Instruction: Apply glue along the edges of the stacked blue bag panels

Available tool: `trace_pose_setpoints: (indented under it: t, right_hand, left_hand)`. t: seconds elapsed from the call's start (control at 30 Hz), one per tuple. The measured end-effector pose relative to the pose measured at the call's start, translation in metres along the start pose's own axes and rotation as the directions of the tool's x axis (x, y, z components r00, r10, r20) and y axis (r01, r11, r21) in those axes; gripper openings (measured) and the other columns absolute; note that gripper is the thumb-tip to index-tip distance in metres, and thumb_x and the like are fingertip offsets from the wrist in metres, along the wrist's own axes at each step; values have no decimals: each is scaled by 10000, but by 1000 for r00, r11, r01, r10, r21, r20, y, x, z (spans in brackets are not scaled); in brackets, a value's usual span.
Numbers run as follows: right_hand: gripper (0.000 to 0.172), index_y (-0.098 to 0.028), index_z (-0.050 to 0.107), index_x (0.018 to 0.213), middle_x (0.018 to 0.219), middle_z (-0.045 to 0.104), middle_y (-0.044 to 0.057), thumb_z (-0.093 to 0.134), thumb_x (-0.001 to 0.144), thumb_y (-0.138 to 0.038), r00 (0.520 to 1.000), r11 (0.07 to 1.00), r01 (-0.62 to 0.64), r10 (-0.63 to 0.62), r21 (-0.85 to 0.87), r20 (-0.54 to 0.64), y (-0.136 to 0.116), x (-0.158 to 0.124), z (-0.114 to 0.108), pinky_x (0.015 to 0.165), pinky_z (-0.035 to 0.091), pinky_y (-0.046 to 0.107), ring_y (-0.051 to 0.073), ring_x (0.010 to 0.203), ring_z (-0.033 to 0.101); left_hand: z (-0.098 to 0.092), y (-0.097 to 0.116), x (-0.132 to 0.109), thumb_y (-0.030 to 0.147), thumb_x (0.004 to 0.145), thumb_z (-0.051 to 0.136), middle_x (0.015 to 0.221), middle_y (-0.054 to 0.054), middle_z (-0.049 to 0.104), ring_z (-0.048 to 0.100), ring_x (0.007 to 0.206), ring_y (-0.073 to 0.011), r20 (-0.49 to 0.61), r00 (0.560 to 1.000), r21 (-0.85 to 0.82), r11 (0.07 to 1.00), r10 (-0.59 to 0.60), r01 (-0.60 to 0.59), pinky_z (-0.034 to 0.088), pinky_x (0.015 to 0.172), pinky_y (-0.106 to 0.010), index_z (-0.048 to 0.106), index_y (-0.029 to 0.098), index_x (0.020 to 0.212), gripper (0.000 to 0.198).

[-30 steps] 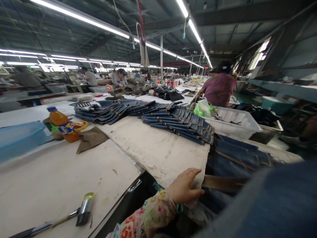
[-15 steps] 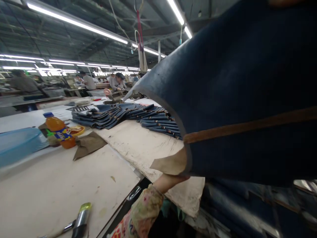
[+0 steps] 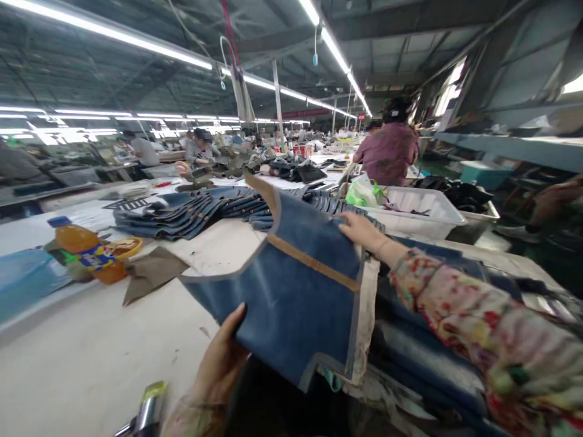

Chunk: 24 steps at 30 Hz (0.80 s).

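A blue denim panel with grey edging and a brown strip across it spans the space between my hands, over the table's edge. My left hand grips its lower left side, thumb on top and the other fingers underneath. At its upper right edge, my right hand holds the cloth, some fingertips hidden behind it. A tan flap sticks up at the panel's far corner. Behind it, similar folded blue denim pieces lie in an overlapping row on the pale tabletop.
On the left stand a drink bottle and a blue basin, beside a brown cloth scrap. A metal tool lies at the near edge. A white crate and a co-worker are beyond. More denim lies at right.
The panel has come down from close before my face and now lies lower, between both hands. My view has turned right. My left hand now shows its thumb over the cloth.
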State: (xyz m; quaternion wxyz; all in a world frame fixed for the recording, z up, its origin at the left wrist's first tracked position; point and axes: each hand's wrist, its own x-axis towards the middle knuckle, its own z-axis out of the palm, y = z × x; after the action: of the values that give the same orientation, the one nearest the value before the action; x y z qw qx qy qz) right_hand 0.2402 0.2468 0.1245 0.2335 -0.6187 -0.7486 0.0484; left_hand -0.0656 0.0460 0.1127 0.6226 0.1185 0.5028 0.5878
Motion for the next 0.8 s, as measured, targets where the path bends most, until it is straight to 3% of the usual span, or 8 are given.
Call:
trace_pose_setpoints:
  t: [0.1,0.2,0.37,0.47,0.53,0.67,0.8]
  right_hand:
    - [494,-77,503,1282,1102,647,161,600,808,-174,994,999,-36,34,19,106,17,-40,39,890,494,391,236,979,634]
    - [428,-98,540,1247,1187,624,142,536,826,-175,989,998,-33,26,49,143,36,-87,65,981,447,358,219,1082,601]
    - [345,-161,580,1172,1207,610,110,448,878,-283,999,987,25,-18,156,-48,65,-151,66,1051,393,403,216,1167,545]
    - [349,-174,589,1156,1215,606,116,425,897,-342,986,990,-63,81,127,-142,94,-193,66,1054,390,436,232,1173,540]
    - [382,-162,582,1179,1229,599,132,447,882,-360,978,986,-157,163,53,-132,119,-226,73,1051,392,448,249,1183,535]
    - [476,-145,575,1218,1264,576,161,529,818,-399,950,942,-304,310,-142,23,165,-293,91,991,447,446,289,1195,528]
    - [431,-170,533,1268,1270,564,137,463,863,-301,924,876,-379,375,-298,-72,184,-322,94,947,467,406,263,1208,508]
  left_hand:
    - [-30,-39,12,305,868,570,971,-62,684,672,744,-149,9,980,167,966,-199,195,546,616,-237,583,154,1096,274]
    - [-48,-61,15,355,835,623,881,-42,660,658,687,-135,32,968,271,935,-247,230,520,561,-216,583,154,978,249]
    - [-32,-65,27,320,791,672,636,-13,603,595,547,-125,68,983,392,911,-170,130,465,466,-193,555,137,919,253]
    - [-17,-68,39,286,798,650,550,-5,569,545,475,-122,30,993,435,895,-118,93,430,419,-191,552,126,933,232]
    - [-13,-70,42,285,797,644,534,-3,562,542,471,-129,23,994,452,888,-107,85,430,419,-197,545,131,944,235]
    - [-27,-70,40,378,727,710,562,-11,582,563,510,-141,16,986,479,867,-166,138,454,454,-217,556,143,879,320]
    - [-47,-71,39,534,609,769,681,-54,641,580,590,-143,51,960,480,850,-275,217,469,506,-227,604,122,757,468]
